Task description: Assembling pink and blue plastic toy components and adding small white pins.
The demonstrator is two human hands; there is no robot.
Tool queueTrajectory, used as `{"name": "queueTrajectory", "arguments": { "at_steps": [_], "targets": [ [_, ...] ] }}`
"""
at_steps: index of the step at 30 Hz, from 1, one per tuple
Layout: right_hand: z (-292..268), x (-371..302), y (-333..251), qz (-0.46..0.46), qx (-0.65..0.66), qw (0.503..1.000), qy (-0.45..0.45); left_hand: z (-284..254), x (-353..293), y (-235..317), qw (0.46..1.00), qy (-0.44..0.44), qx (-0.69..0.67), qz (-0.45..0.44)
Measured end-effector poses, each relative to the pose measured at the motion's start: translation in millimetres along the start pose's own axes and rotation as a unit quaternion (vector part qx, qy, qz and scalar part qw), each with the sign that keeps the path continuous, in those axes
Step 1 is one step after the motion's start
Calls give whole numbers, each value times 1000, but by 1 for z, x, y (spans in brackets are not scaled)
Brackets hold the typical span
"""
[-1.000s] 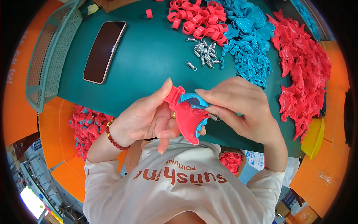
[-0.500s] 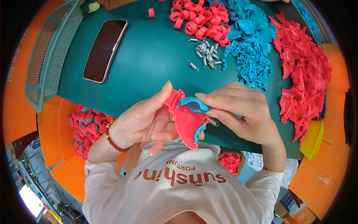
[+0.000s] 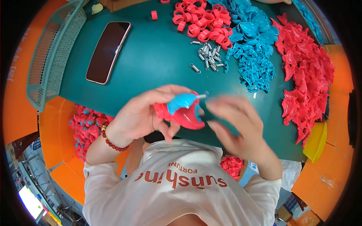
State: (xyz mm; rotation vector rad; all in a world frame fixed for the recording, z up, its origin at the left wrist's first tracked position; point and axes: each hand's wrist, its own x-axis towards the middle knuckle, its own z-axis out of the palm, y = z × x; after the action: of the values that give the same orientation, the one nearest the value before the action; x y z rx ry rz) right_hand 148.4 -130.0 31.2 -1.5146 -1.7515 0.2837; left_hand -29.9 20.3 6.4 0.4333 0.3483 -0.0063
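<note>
My left hand (image 3: 145, 109) grips a red and blue plastic toy part (image 3: 186, 117) shaped like an open jaw, above the table's near edge. A blue curved shell (image 3: 181, 102) sits on its upper side, and a small metal spring (image 3: 202, 96) sticks out at its right end. Just right of the part, my right hand (image 3: 241, 126) is apart from it, thumb and fingers spread and partly smeared by motion. Nothing shows between those fingers.
Loose springs (image 3: 209, 56) lie beyond my hands, near red rings (image 3: 203, 20), blue pieces (image 3: 256, 62) and red pieces (image 3: 305, 67). A phone (image 3: 107, 52) and green basket (image 3: 56, 52) are at the left. An orange bin (image 3: 62, 150) holds red and blue parts.
My right hand has let go of the toy part and drawn back slightly to the right. The left hand has turned the part, so its blue shell and spring now face up.
</note>
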Motion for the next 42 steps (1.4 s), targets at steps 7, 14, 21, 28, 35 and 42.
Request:
{"name": "queueTrajectory", "arguments": {
  "at_steps": [7,14,21,28,35,42],
  "targets": [
    [94,-62,-21,55,274,939,-200,9,4,3,997,30,64,20],
    [218,-79,18,126,255,888,-362,18,7,-6,989,11,146,29],
    [170,-64,4,158,217,882,-387,23,1,-19,959,-5,267,92],
    [15,-51,-27,169,327,893,-260,14,7,-37,965,13,197,173],
    [3,-22,-18,47,-115,987,104,32,18,-37,985,9,152,81],
    [-14,-6,1,-25,-44,998,-27,25,22,-15,988,-62,76,-123]
  ]
}}
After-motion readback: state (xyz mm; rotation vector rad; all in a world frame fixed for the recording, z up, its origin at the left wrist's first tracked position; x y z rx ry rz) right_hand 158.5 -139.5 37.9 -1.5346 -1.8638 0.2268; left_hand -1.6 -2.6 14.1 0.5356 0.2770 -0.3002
